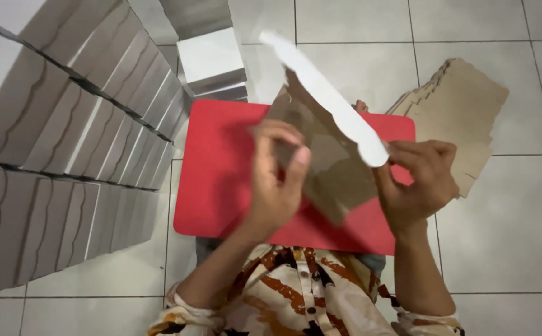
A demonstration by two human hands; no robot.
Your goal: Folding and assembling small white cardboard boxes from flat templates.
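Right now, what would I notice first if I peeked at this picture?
Probably the bright red board in the middle, lying on the pale tiled floor. Above it, the left hand and right hand hold a brown cardboard sheet with a white flap sticking up. On the left, rows of folded boxes are stacked high.

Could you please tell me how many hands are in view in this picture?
2. The left hand grips the brown side of the cardboard sheet over the red board; the right hand pinches its white flap. None seem hidden.
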